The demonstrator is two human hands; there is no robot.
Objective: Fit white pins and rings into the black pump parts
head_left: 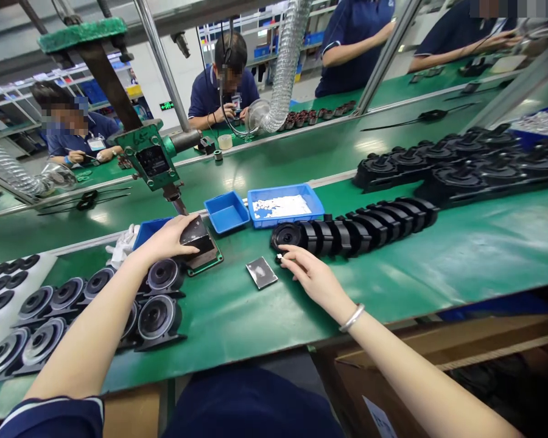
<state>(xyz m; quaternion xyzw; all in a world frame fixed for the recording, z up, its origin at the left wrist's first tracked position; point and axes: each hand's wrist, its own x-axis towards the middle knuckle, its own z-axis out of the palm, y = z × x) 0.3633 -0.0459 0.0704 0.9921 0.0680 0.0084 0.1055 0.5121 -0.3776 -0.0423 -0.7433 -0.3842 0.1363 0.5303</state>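
Observation:
My left hand (171, 238) is wrapped over a dark metal block (197, 236) on the base of the green bench press (150, 161); its thumb lies along the front and the other fingers are partly hidden behind. Between the thumb and fingertips of my right hand (313, 277) is a small white part (279, 257), pinched beside a round black plastic housing (287, 236). That housing is at the near end of a row of black housings (369, 228). Left of my right hand, a dark rectangular plate (261, 272) lies flat on the green bench.
Two blue trays stand behind: a small one (227, 212) and a wider one (310, 210) with white parts. Round black housings (158, 316) are lined up under my left arm, near white gloves (122, 244). More housings (461, 164) sit at right. Co-workers (223, 91) work across the bench.

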